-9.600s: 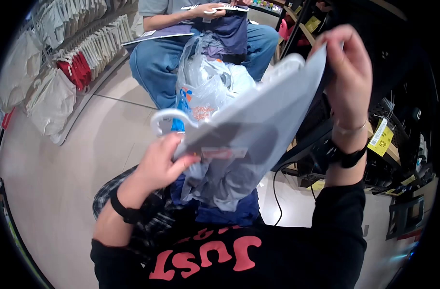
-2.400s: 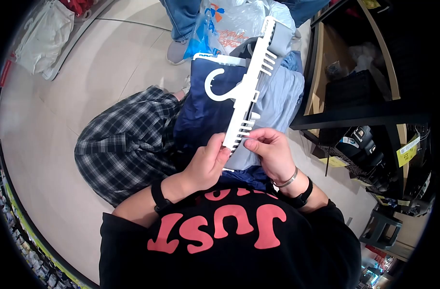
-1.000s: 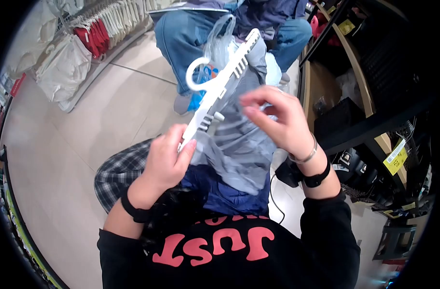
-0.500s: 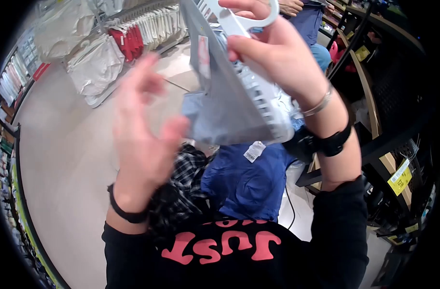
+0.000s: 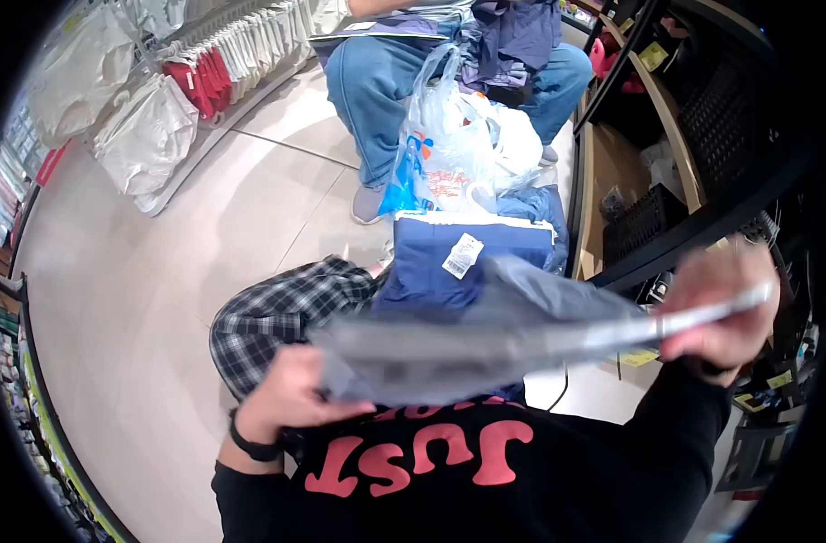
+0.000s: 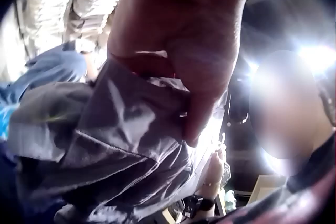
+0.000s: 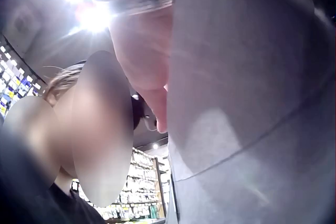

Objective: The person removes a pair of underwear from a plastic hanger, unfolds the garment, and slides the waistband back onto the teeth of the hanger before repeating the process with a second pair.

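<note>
A grey garment (image 5: 449, 357), blurred by motion, stretches nearly level between both hands in the head view. My left hand (image 5: 295, 394) grips its left end, and in the left wrist view the left hand (image 6: 178, 40) pinches the top edge of the grey cloth (image 6: 121, 113) with thumb and fingers. At the other end, my right hand (image 5: 725, 303) holds a pale, narrow edge; whether this is hanger or cloth is too blurred to tell. The right wrist view has the right hand (image 7: 144, 50) beside the grey cloth (image 7: 241, 77). Behind lies a navy garment (image 5: 422, 258) with a white tag (image 5: 463, 256).
Plastic bags (image 5: 454, 149) stand on the floor beyond the navy garment, before a seated person in jeans (image 5: 363, 95). Dark shelving (image 5: 666, 208) runs along the right. White and red garments (image 5: 200, 81) hang at the upper left. A plaid-covered leg (image 5: 268, 312) is at left.
The grey garment has come down and turned from steep to nearly level. My left hand, apart from it half a second ago, now grips its left end; my right hand has moved right and down.
</note>
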`<state>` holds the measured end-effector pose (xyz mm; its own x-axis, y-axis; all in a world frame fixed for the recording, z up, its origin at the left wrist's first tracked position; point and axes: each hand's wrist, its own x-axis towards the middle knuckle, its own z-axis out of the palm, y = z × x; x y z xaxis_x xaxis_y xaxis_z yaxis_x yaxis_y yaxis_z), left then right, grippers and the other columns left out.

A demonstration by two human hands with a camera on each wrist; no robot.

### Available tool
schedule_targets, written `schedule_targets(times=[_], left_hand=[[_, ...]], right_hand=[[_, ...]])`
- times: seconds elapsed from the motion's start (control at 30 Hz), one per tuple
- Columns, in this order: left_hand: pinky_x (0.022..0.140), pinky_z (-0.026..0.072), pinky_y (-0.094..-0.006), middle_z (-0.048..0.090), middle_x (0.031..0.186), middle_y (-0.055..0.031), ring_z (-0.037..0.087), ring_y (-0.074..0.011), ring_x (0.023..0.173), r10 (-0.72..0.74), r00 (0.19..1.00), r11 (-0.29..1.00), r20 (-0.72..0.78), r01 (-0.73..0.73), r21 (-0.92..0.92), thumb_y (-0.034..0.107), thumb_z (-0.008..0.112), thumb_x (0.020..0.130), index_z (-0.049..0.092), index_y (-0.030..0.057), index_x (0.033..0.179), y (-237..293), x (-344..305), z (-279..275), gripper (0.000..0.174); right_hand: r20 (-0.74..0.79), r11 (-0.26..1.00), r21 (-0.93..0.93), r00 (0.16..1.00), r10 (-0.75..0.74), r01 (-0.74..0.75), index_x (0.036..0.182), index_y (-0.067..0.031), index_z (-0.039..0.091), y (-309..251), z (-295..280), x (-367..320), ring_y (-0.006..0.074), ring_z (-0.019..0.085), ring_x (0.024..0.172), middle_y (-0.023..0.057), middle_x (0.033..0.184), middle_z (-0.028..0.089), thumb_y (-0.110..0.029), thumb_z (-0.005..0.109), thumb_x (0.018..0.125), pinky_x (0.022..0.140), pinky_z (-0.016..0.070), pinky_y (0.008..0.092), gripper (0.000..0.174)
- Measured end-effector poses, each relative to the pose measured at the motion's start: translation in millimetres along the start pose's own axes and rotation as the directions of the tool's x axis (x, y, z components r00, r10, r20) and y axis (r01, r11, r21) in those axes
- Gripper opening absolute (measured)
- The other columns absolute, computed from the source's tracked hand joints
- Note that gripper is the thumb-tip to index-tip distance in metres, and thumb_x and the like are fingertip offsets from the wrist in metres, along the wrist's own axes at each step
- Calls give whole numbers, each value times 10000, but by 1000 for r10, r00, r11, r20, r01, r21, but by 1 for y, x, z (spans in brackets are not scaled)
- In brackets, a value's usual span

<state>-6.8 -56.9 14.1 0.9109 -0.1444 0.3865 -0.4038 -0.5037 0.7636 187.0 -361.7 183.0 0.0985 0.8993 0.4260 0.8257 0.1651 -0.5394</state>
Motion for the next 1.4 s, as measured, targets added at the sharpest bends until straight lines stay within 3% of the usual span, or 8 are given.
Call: schedule_targets(times=[0.07, 0.13, 0.3, 0.47, 0.7, 0.77, 1.03, 1.4], left_hand=[[563, 470, -286, 594, 733, -87, 596, -214, 640, -11, 989, 999, 148, 17, -38, 178, 755, 623, 610, 33, 846, -15, -6, 26, 303], [552, 457, -283, 575, 706, -77, 582, -212, 616, -153, 943, 916, 295, 248, -316, 176, 738, 626, 603, 29, 835, -22, 6, 40, 289], [488, 387, -291, 488, 557, -56, 436, -129, 508, -328, 899, 931, 290, 360, -65, 285, 742, 686, 544, -10, 755, -106, 5, 82, 362], [539, 456, -250, 599, 636, -81, 582, -116, 575, -726, 674, 675, 136, 737, -47, 166, 732, 696, 557, -3, 754, -162, -4, 100, 250], [572, 471, -254, 601, 632, -73, 594, -137, 589, -714, 684, 697, 149, 715, 56, 149, 727, 687, 565, 7, 768, -159, -4, 90, 229], [588, 473, -257, 608, 672, -79, 597, -138, 619, -714, 689, 696, 126, 718, 16, 141, 712, 697, 549, 11, 850, -165, -8, 91, 259], [578, 447, -214, 562, 698, -29, 528, -68, 620, -644, 764, 756, -37, 628, -182, 52, 617, 786, 503, 7, 943, -132, 14, 58, 199], [613, 460, -222, 573, 733, -50, 557, -103, 643, -635, 755, 755, -162, 562, -339, 0, 542, 818, 481, -6, 967, -96, 54, 51, 161]], right_hand=[[220, 995, -75, 972, 85, -70, 730, 12, 618, -18, -14, -11, 160, 634, 586, 79, 654, 630, -229, 773, 666, 497, 484, 190, 294], [-142, 947, 66, 937, 320, -313, 704, -9, 598, -12, -2, -15, 146, 613, 569, 40, 647, 614, -195, 788, 639, 511, 465, 202, 275], [208, 638, 125, 649, 732, -760, 1021, -25, 520, 120, 21, 16, 41, 548, 659, 20, 744, 625, -20, 646, 738, 560, 410, 184, 310], [68, 622, -22, 620, 782, -783, 1055, -8, 549, 276, 111, -4, 109, 572, 660, 39, 729, 629, -202, 741, 691, 611, 444, 254, 454], [2, 690, -51, 691, 723, -722, 1096, 31, 529, 288, 112, -10, 207, 607, 751, 101, 820, 645, -274, 733, 693, 698, 463, 284, 545], [-322, 721, -285, 771, 549, -632, 1099, 1, 535, 273, 100, -17, 249, 595, 845, 142, 908, 627, -291, 705, 719, 757, 458, 310, 508], [-796, 754, 231, 326, 510, -615, 928, -46, 620, 258, 21, -112, 118, 601, 736, 52, 810, 648, -201, 578, 832, 658, 467, 246, 187], [-648, -3, -222, 146, 747, -975, 979, -95, 642, 444, 165, -185, 292, 608, 876, 158, 909, 633, -355, 643, 745, 779, 477, 373, 350]])
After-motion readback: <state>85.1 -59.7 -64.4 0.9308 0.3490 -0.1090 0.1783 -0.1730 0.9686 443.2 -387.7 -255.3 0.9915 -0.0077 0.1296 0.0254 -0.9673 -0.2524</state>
